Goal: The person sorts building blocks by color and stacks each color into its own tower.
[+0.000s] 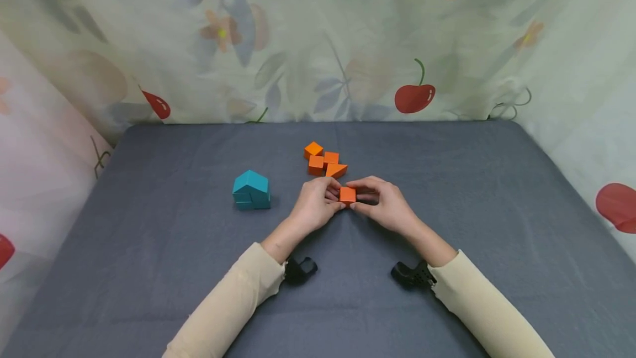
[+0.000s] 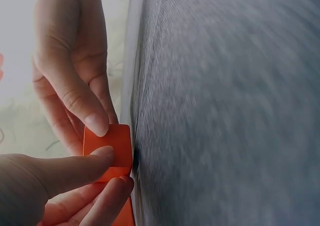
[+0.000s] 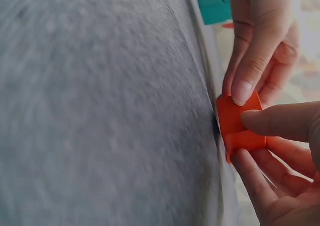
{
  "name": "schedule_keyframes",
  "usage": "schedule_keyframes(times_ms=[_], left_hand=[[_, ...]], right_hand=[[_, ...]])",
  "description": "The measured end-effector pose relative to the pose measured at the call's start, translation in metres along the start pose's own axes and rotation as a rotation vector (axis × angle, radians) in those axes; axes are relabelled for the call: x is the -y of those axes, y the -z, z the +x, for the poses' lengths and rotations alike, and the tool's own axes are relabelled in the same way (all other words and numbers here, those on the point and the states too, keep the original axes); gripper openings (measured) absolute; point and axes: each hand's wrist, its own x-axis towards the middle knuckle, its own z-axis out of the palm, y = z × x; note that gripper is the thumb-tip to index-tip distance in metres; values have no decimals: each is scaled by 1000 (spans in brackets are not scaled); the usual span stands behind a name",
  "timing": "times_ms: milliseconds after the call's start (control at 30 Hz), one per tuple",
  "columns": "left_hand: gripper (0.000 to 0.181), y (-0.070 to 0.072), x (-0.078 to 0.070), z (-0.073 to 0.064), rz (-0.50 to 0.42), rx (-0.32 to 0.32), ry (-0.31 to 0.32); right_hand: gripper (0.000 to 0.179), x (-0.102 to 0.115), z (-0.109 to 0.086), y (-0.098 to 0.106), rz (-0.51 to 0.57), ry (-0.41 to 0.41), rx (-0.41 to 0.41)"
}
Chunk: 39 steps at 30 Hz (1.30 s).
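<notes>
A small orange block [image 1: 348, 194] sits between both hands near the middle of the grey cloth. From its left side my left hand [image 1: 316, 203] pinches it, thumb on the near face and fingers bent at the side. My right hand [image 1: 389, 204] grips the same block from the right. In the left wrist view both thumbs press one face of the orange block [image 2: 121, 145], low against the cloth. The right wrist view shows the orange block [image 3: 234, 120] with the right fingertips under its lower end; its far side is hidden.
Just beyond the hands lie several loose orange blocks, among them a cube [image 1: 316, 166] and a triangular block [image 1: 336, 169]. To the left stands a teal house-shaped stack [image 1: 251, 191]. A patterned curtain [image 1: 318, 43] hangs behind the table's far edge.
</notes>
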Motion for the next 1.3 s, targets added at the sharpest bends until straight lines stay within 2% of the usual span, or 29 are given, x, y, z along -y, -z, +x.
schedule_keyframes(times_ms=[367,733,1300], left_hand=[[30,-14,-12,7,-24,-25,39],[26,-22,-19,14,24,-60,29],[26,-27,-23,20,31,-59,65]], right_hand=[[41,-12,-3,12,86,-7,-26],[39,-16,-5,18,98,-38,-75],[39,-23,-4,25,146,-93,-32]])
